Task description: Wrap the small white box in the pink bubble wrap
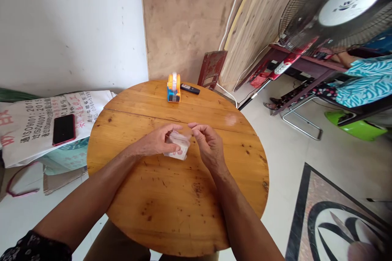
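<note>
A small white box with red print (179, 149), wrapped in clear film, is over the middle of the round wooden table (171, 195). My left hand (161, 139) grips it from the left, thumb across its front face and fingers behind. To the right of the box is my right hand (210, 142), with thumb and forefinger pinched together. Thin clear film seems to run from the box toward those fingertips, but its end is too fine to make out. Farther back on the table stands an orange and blue tape dispenser (174, 89).
A black remote-like object (190, 89) lies beside the dispenser. At left, a phone (64, 129) rests on printed white sacks (30, 130). A wooden chair (212, 67) is behind the table. A standing fan (346, 6) and a seated person in blue patterned clothing (367, 79) are at right.
</note>
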Demonstrator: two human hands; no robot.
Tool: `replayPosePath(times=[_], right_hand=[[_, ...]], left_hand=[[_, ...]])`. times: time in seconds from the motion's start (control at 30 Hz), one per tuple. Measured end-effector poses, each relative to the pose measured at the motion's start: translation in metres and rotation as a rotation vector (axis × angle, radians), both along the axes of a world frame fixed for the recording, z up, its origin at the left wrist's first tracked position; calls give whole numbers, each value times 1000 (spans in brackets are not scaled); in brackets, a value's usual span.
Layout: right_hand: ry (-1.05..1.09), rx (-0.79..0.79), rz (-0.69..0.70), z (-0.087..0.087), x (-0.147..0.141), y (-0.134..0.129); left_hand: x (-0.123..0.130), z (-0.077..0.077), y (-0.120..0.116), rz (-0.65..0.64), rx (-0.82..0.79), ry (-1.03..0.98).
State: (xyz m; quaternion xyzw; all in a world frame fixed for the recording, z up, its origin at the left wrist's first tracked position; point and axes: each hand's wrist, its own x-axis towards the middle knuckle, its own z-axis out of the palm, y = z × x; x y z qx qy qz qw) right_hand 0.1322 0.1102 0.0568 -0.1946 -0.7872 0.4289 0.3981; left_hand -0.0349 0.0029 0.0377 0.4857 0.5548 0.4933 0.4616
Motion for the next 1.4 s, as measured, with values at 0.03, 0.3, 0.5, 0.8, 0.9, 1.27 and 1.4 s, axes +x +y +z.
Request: replayPosePath(times=[0.03, 0.3, 0.5, 0.8, 0.9, 1.27, 1.4], right_hand=[[20, -35, 1, 1, 0, 1], [98, -279, -76, -4, -1, 14], [128, -355, -96, -9, -3, 21], [204, -339, -194, -5, -2, 17], [176, -320, -108, 2, 1, 9], [-415, -74, -13, -12, -13, -12], [-288, -149, -39, -16, -14, -10]], left_hand=[[0, -1, 0, -21, 3, 2], [4, 7, -4, -132, 10, -1], [8, 8, -1, -121, -37, -130], [7, -2, 8, 206, -89, -213], [5, -3, 10, 277, -117, -284], [6, -1, 11, 176, -77, -414], [6, -2, 12, 204, -50, -448]])
